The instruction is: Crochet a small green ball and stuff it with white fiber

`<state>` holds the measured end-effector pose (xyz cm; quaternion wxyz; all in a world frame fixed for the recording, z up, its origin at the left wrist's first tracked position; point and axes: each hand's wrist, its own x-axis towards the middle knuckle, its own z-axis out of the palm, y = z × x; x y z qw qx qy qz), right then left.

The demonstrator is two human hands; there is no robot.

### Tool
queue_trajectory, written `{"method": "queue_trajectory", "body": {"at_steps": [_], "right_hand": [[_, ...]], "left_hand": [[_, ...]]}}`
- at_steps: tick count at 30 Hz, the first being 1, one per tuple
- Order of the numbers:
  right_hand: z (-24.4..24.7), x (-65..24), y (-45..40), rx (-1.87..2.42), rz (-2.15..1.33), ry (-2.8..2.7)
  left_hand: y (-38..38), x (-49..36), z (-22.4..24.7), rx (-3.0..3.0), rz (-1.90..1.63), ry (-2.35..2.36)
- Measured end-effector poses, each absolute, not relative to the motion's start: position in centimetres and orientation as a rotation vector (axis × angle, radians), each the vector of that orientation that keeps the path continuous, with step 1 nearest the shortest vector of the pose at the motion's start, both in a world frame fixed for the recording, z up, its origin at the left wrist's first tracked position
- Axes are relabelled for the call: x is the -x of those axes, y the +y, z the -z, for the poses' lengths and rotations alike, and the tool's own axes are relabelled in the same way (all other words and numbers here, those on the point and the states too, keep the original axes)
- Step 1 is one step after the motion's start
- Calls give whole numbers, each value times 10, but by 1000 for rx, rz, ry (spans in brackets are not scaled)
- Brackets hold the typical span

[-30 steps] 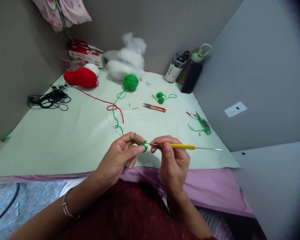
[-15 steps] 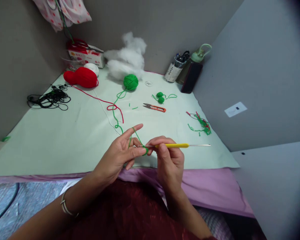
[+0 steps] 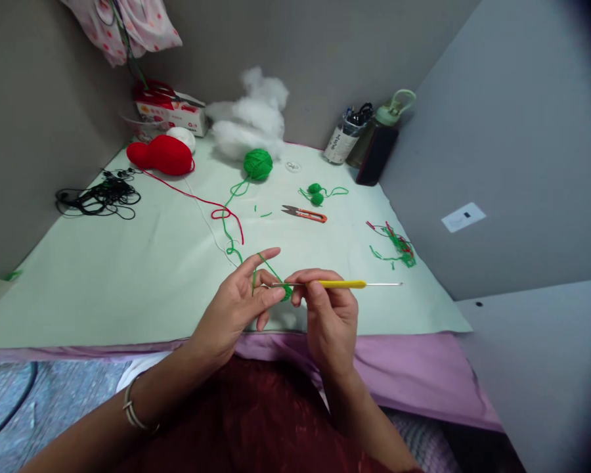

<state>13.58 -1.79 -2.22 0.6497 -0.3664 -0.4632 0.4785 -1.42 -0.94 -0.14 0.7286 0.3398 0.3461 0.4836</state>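
Note:
Between thumb and fingers, my left hand pinches a small green crocheted piece; green yarn loops over its raised index finger. My right hand grips a crochet hook with a yellow handle, held level. The hook's left end meets the green piece, and its other thin metal end points right. From my left hand the yarn runs back over the table to a green yarn ball. Orange-handled thread snips lie beyond my hands, near two small green balls.
Red yarn, white stuffing and a box stand at the back. Black cords lie left. A pen holder, bottle and phone are back right; yarn scraps lie right.
My right hand and the hook have shifted slightly left. The green piece looks turned a little and sits slightly higher between my fingers.

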Motion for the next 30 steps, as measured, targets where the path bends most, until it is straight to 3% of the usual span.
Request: {"method": "queue_trajectory", "body": {"at_steps": [13,22,24,30], "right_hand": [[13,-141,-15,828,-1058,-1140],[25,-145,-26,942,-138,-1817],[24,-145,-25,952,-197,-1723],[14,-139,-15,873,-818,-1266]], "left_hand": [[-11,17,0,-834,-1113,824],[-12,15,1,-700,-1093,769],[-9,17,-1,-586,-990,712],[-7,18,-5,-625,-1037,723]]}}
